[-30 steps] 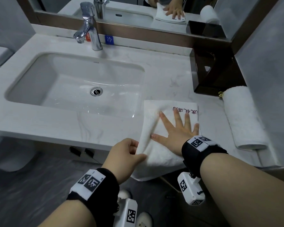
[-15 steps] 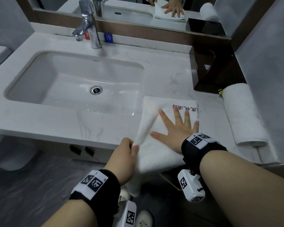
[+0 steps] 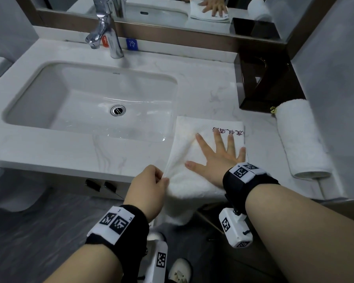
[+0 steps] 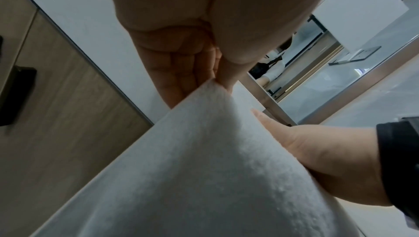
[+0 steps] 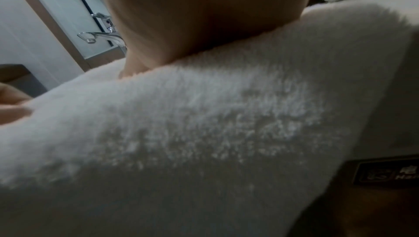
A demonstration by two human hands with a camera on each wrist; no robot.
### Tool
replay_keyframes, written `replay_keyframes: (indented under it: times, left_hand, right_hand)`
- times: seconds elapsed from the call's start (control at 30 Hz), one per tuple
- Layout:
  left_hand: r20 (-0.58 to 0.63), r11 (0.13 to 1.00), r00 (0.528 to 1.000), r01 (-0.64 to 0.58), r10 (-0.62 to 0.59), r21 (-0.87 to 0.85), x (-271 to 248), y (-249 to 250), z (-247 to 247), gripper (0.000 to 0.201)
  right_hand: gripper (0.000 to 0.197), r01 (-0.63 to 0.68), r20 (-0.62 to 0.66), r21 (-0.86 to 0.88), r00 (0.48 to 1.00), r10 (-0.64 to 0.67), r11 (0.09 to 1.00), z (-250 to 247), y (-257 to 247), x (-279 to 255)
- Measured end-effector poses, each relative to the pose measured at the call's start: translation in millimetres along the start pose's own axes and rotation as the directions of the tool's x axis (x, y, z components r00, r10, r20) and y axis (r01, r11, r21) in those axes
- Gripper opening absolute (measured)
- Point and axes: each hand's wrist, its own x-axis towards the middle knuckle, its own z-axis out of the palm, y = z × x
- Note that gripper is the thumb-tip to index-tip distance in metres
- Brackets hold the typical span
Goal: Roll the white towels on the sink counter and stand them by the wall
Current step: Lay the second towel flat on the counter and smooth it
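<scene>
Head view: right hand (image 3: 219, 158) lies flat with fingers spread, pinning the white towel (image 3: 192, 180) on the near counter (image 3: 70, 148); left hand (image 3: 149, 190) pinches its left edge taut, likely to smooth it for rolling.

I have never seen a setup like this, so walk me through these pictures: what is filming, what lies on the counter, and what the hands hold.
No machine here: a person wears one camera on the head and one on each wrist. The head view looks down at a sink counter. The right hand presses flat on a white towel that hangs over the counter's front edge; the left hand pinches its left edge. The wrist views show the same towel up close. A rolled towel lies by the wall, beside a dark box.
</scene>
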Motion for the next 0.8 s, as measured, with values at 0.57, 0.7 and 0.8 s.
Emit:
replay_keyframes:
  times: [0.57, 0.7, 0.8]
  left_hand:
    - [0.123, 0.809, 0.879, -0.473, 0.461, 0.349, 42.4, 47.0, 7.3, 0.050]
    - [0.308, 0.697, 0.855, -0.518, 0.416, 0.495, 69.8, 55.4, 7.4, 0.057]
    - [0.371, 0.614, 0.842, -0.540, 0.392, 0.576, 81.4, 62.3, 7.3, 0.053]
  right_hand:
    - [0.098, -0.003, -0.003, 0.018, 1.000, 0.003, 1.000, 1.8, -1.7, 2.8]
    - [0.097, 0.007, 0.027, 0.025, 1.000, -0.008, 1.000, -0.8, -0.7, 3.4]
    - [0.097, 0.015, 0.036, 0.023, 0.999, -0.015, 1.000, -1.2, -0.2, 4.3]
